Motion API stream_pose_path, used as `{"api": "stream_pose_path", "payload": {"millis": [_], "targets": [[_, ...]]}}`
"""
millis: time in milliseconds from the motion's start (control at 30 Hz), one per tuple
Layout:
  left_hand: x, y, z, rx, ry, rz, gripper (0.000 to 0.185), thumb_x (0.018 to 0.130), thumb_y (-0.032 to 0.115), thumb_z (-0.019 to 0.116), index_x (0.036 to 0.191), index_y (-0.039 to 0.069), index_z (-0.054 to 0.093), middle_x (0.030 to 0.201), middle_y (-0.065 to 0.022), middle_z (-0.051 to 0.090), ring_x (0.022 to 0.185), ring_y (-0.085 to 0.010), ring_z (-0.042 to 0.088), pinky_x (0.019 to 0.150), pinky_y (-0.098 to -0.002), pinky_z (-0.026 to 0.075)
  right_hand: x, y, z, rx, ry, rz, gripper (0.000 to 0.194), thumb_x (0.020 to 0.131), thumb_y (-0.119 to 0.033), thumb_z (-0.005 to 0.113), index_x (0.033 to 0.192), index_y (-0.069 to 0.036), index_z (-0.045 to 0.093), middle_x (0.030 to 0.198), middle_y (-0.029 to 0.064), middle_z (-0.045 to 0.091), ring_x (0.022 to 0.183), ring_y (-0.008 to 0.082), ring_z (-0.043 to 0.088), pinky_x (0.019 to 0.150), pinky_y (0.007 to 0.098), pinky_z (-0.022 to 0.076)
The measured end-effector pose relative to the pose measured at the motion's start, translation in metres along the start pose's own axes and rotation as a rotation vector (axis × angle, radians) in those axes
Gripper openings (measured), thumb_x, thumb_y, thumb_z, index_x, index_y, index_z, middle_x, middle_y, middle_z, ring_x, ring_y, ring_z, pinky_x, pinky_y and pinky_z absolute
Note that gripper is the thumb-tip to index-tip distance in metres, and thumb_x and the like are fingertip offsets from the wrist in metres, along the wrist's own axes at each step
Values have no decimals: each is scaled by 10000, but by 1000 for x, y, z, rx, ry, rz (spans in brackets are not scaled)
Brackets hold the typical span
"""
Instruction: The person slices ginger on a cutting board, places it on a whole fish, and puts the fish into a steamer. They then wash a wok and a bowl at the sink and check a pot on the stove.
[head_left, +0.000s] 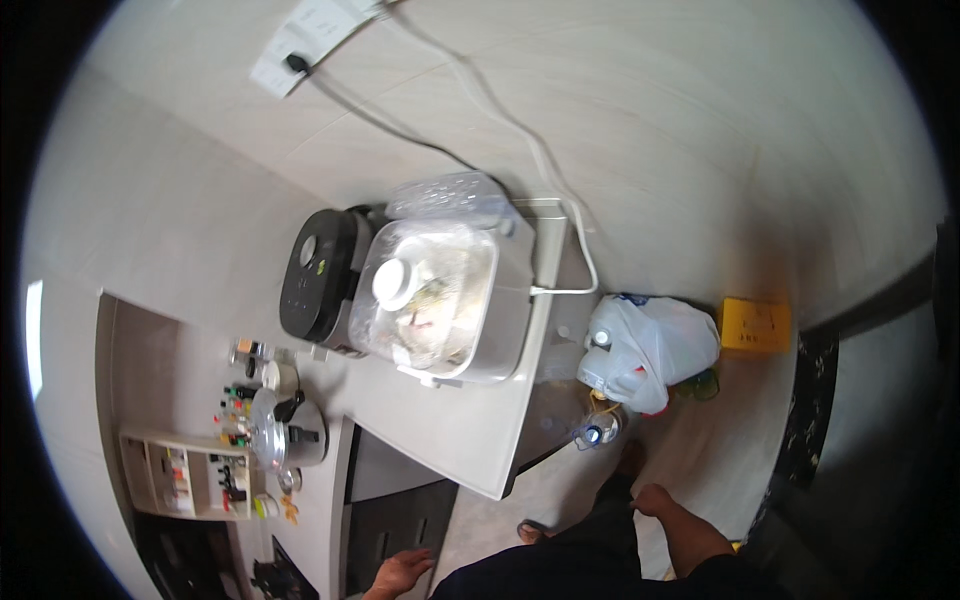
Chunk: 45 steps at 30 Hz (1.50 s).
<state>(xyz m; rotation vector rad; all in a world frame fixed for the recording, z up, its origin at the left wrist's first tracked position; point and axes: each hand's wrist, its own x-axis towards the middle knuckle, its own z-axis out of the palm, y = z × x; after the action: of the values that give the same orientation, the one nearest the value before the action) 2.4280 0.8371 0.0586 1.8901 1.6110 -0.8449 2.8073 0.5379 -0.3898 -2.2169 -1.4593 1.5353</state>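
My left hand (403, 571) hangs low at the bottom of the head view, near the dark cabinet front, its fingers somewhat apart and nothing seen in it. My right hand (651, 500) is beside my dark-clothed leg, fingers curled; whether it holds anything cannot be told. Beyond both hands, a white-framed steamer box (512, 322) with a clear lid and a white round knob (394, 283) stands on the counter (450, 435). Food shows blurred through the lid. A black rice cooker (319, 274) stands beside it, close to the wall.
A filled white plastic bag (667, 345), a clear plastic bottle (604, 426) and a yellow box (754, 327) are on the floor by the wall. A pressure cooker (289, 435), sauce bottles and a small shelf (191, 480) stand at the left. Cables run to a power strip (322, 26).
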Motion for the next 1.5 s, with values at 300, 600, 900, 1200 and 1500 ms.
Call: {"api": "stream_pose_path", "payload": {"millis": [300, 600, 900, 1200, 1500], "targets": [[-37, -117, 122, -254, 135, -44, 499, 943, 503, 673, 1337, 198, 699, 1121, -152, 761, 1072, -282, 723, 948, -387, 546, -2, 32, -53, -87, -72, 228, 404, 956, -349, 607, 1176, -33, 731, 1219, 227, 700, 1129, 390, 666, 961, 486, 530], [-11, -260, 350, -1230, -107, -91, 462, 1006, 180, 663, 1366, -89, 559, 945, -105, 717, 812, -130, 684, 765, -279, 578, -10, -144, -62, -85, -460, 193, 509, 995, -463, 569, 1200, -24, 725, 1193, 197, 722, 1067, 327, 707, 906, 458, 562], [21, -332, 333, -1031, 54, -69, 410, 1001, 284, 671, 1388, 151, 671, 1013, -126, 759, 803, -215, 703, 683, -390, 585, -45, -238, -57, -437, 247, 18, 338, 955, -338, 596, 1123, -78, 733, 1040, 195, 743, 970, 383, 712, 896, 488, 557], [8, -374, 365, -1496, 248, -294, 473, 1019, 227, 654, 1436, 19, 569, 1073, -105, 720, 842, -245, 696, 724, -362, 592, -88, -329, -174, -461, 160, -116, 353, 936, -364, 622, 1071, -69, 762, 1031, 211, 746, 984, 396, 712, 868, 495, 563], [-52, -303, 467, -1581, 137, -615, 509, 1028, 292, 626, 1461, 37, 553, 1284, -147, 675, 904, -256, 735, 662, -337, 609, -3, -313, -144, -570, -212, -353, 367, 906, -312, 608, 1131, -40, 706, 1119, 212, 721, 1042, 392, 692, 896, 498, 546]]}}
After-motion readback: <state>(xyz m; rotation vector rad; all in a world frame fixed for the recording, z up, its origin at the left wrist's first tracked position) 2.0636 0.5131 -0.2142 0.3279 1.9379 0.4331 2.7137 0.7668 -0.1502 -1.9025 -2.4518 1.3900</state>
